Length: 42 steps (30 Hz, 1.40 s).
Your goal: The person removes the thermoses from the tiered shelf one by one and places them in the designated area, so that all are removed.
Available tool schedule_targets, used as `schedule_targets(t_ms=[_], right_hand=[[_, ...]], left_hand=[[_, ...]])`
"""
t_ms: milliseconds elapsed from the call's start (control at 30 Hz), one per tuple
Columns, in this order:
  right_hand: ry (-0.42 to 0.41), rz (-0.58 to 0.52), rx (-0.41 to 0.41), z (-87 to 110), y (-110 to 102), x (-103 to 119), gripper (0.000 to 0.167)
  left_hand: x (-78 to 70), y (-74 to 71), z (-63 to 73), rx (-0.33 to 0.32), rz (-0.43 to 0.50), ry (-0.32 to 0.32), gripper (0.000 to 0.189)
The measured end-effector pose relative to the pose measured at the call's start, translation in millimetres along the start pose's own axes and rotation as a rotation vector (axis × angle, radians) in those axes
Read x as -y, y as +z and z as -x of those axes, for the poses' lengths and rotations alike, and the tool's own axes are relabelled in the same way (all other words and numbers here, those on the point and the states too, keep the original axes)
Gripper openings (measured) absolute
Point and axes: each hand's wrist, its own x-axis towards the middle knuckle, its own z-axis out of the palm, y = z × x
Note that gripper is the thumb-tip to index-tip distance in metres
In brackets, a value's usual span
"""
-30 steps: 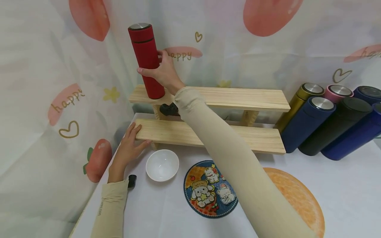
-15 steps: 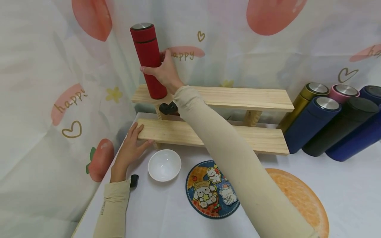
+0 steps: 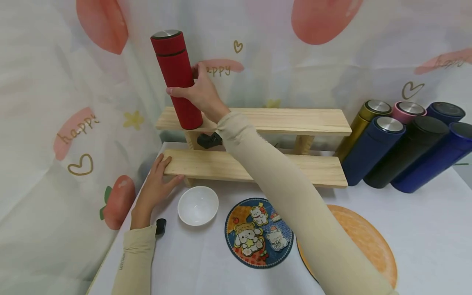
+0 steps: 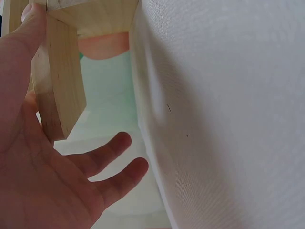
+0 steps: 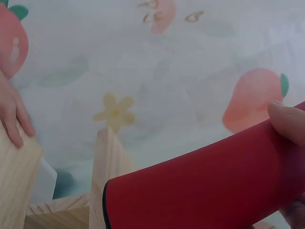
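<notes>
My right hand (image 3: 200, 92) grips a red thermos (image 3: 173, 65) around its middle, thumb at the front. The thermos has a steel-topped lid and leans a little in the head view, its base overlapping the left end of the upper board of a two-tier wooden shelf (image 3: 280, 119). In the right wrist view the thermos (image 5: 205, 176) slants across, its dark base rim beside a board edge. My left hand (image 3: 156, 184) holds the left end of the lower board (image 3: 206, 162). In the left wrist view two fingers (image 4: 121, 179) extend free past the wood.
Several thermoses stand right of the shelf, among them a gold one (image 3: 363, 119), a navy one (image 3: 372, 151) and a black one (image 3: 409, 149). In front are a white bowl (image 3: 198, 206), a round cartoon mat (image 3: 254, 250) and an orange round mat (image 3: 363, 237). Printed cloth (image 3: 221, 24) hangs behind.
The base of the red thermos has shifted slightly toward the upper board's front edge, still in my right hand. My left hand keeps its place on the lower board. The head view has swung slightly.
</notes>
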Motion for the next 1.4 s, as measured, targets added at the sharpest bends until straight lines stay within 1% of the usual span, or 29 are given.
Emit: schedule_targets(t_ms=[267,467,667,833,1000,1267,1400], right_hand=[[-0.029,-0.059,0.005,15.3,-6,6,0.063],[-0.071,-0.070,0.011,31.3,-20,9,0.066],[-0.102,-0.059,-0.004,45.5,-37,9,0.068],[-0.094,-0.089,-0.011,61.0,-50,10,0.066],[-0.100,-0.124,-0.008,78.7,-64,8,0.068],[-0.059,-0.122,-0.048,102.6,-86,5,0.066],[-0.060,-0.107,-0.062,113.4,-96,3,0.068]], left_hand=[[0.3,-5.3,-0.8,0.028,-0.003,-0.018,0.092],[3.0,-5.7,-1.8,0.012,0.009,0.018,0.089],[1.7,-5.3,-1.9,0.008,0.016,0.025,0.089],[0.4,-3.4,-2.5,-0.004,0.032,0.038,0.087],[2.2,-0.8,-1.4,-0.003,0.029,0.043,0.087],[2.0,0.0,-0.4,0.007,0.028,0.046,0.087],[1.6,-2.3,-1.5,0.008,0.026,0.050,0.088]])
